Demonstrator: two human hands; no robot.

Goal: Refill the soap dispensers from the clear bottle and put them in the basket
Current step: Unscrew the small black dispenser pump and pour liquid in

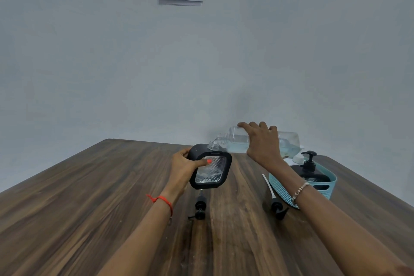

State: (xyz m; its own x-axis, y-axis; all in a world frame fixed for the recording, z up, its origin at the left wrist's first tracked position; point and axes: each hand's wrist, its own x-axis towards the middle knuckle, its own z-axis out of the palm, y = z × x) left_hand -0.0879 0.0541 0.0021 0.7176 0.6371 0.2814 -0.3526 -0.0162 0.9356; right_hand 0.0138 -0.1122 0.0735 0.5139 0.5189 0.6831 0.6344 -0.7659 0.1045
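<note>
I wear a thin red thread point(164, 201) round the wrist of my left hand point(182, 167), knotted, with short loose ends sticking out at the side. That thumb's nail point(209, 161) is painted bright orange-red. Behind my right hand point(262, 141) a slim silvery bracelet point(300, 190) of small beads or links circles the wrist. My forearms point(139, 231) are bare.

Left hand point(182, 169) grips dispenser point(212, 175), thumb across front; right hand point(261, 143) clasps clear bottle point(237, 142) from above; arms extended.
</note>
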